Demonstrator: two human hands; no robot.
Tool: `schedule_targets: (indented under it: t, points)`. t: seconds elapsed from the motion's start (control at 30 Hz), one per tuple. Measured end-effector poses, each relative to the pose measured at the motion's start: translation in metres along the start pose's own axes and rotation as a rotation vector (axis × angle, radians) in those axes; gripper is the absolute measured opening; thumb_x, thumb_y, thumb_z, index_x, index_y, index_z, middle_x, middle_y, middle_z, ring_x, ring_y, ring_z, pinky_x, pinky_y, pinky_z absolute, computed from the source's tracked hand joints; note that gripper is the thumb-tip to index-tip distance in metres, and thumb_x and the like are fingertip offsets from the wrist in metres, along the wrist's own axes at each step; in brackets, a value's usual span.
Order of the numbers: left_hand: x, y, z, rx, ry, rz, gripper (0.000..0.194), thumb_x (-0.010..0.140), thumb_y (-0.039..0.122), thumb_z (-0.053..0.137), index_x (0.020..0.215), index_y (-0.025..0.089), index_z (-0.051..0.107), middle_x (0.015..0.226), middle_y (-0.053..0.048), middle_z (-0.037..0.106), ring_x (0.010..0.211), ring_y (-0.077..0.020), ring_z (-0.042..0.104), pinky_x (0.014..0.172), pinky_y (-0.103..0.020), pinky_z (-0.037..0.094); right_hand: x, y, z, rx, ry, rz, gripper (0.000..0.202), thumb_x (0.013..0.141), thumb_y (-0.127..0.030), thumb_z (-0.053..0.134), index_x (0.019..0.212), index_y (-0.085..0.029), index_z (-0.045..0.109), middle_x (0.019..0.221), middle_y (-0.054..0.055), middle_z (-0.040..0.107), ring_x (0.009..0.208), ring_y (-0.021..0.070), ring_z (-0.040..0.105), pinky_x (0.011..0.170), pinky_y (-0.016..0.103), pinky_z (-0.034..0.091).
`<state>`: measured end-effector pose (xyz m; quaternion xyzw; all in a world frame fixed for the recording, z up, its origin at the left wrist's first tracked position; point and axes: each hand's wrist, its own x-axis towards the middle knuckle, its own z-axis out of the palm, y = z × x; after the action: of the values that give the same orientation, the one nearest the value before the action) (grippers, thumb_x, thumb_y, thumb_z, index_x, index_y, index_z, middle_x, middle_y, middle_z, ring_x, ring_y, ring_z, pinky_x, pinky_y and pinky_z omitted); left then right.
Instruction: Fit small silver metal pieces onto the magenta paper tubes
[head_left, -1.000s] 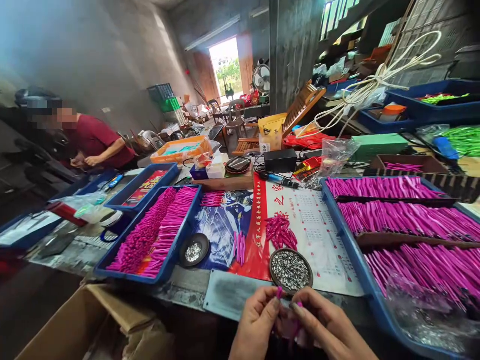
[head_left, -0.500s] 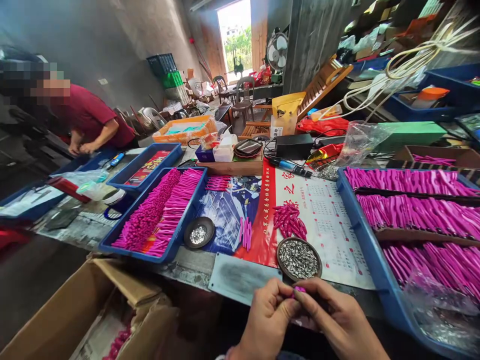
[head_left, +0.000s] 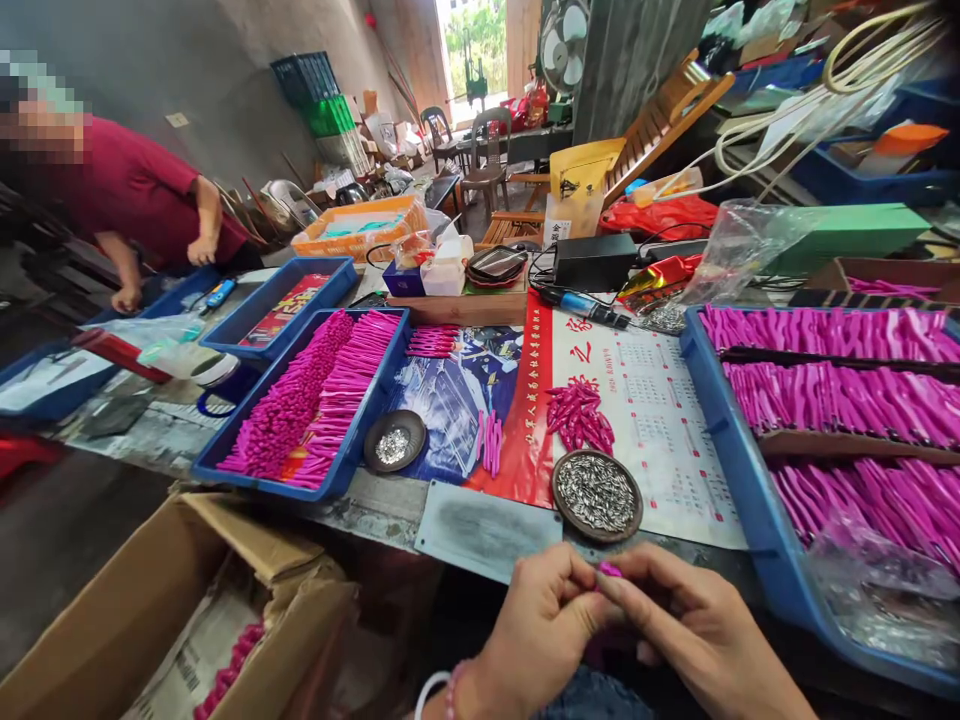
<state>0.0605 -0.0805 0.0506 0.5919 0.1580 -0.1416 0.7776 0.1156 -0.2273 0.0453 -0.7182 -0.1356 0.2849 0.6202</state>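
Near the table's front edge, my left hand (head_left: 536, 620) and my right hand (head_left: 686, 615) meet, fingertips pinched together on a small pink piece (head_left: 610, 570). Fingers cover most of it, so its full shape is hidden. Just beyond them stands a round brown bowl (head_left: 637, 522) filled with small silvery metal pieces (head_left: 596, 490). Behind the bowl lies a loose pile of slim pink pieces (head_left: 579, 415) on a calendar poster (head_left: 675, 430). A flat grey plate (head_left: 487, 530) rests at the table edge, left of the bowl.
Blue trays of pink pieces flank the work spot: a left tray (head_left: 300, 490) and a larger right tray (head_left: 757, 520). A small dark dish (head_left: 414, 430) holds shiny bits. A cardboard box (head_left: 97, 600) stands low left. Across the table, a person in a red shirt (head_left: 142, 180) leans over trays.
The view has shifted slightly. My hands stay pinched together on the pink piece, with a little more of it showing. The person at left has moved their hands apart.
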Motion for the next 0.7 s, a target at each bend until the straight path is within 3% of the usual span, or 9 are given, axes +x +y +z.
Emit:
schedule_targets:
  t: [0.17, 0.33, 0.47, 0.7]
  points:
    - [0.006, 0.003, -0.002, -0.078, -0.073, -0.135, 0.034, 0.071, 0.041, 0.075, 0.076, 0.016, 0.052, 0.065, -0.001, 0.064, 0.057, -0.0118, 0.062, 0.054, -0.022, 0.047, 0.012, 0.003, -0.004, 0.128, -0.035, 0.156, 0.044, 0.073, -0.058, 0.07, 0.061, -0.018, 0.055, 0.047, -0.002, 0.054, 0.037, 0.008, 0.045, 0.035, 0.018, 0.033]
    - [0.019, 0.002, -0.007, -0.196, -0.125, -0.289, 0.038, 0.065, 0.04, 0.078, 0.08, 0.015, 0.054, 0.069, -0.005, 0.069, 0.059, -0.0152, 0.067, 0.051, -0.022, 0.051, 0.028, 0.013, -0.004, 0.412, -0.05, 0.375, 0.043, 0.064, -0.052, 0.078, 0.06, -0.019, 0.051, 0.035, -0.01, 0.041, 0.029, 0.003, 0.027, 0.031, 0.016, 0.016]
    - [0.024, -0.001, -0.01, -0.273, -0.155, -0.368, 0.033, 0.064, 0.036, 0.078, 0.075, 0.012, 0.059, 0.069, -0.007, 0.069, 0.058, -0.0145, 0.067, 0.054, -0.023, 0.054, 0.032, 0.02, -0.003, 0.497, -0.079, 0.475, 0.045, 0.062, -0.051, 0.08, 0.057, -0.02, 0.047, 0.033, -0.011, 0.038, 0.027, 0.0032, 0.028, 0.03, 0.015, 0.015]
    - [0.024, -0.006, -0.017, -0.355, -0.192, -0.403, 0.028, 0.065, 0.032, 0.078, 0.075, 0.01, 0.065, 0.069, -0.008, 0.07, 0.06, -0.0145, 0.068, 0.056, -0.023, 0.055, 0.033, 0.022, 0.003, 0.502, -0.048, 0.484, 0.046, 0.058, -0.05, 0.082, 0.058, -0.019, 0.048, 0.036, -0.012, 0.039, 0.028, 0.0013, 0.024, 0.03, 0.015, 0.017]
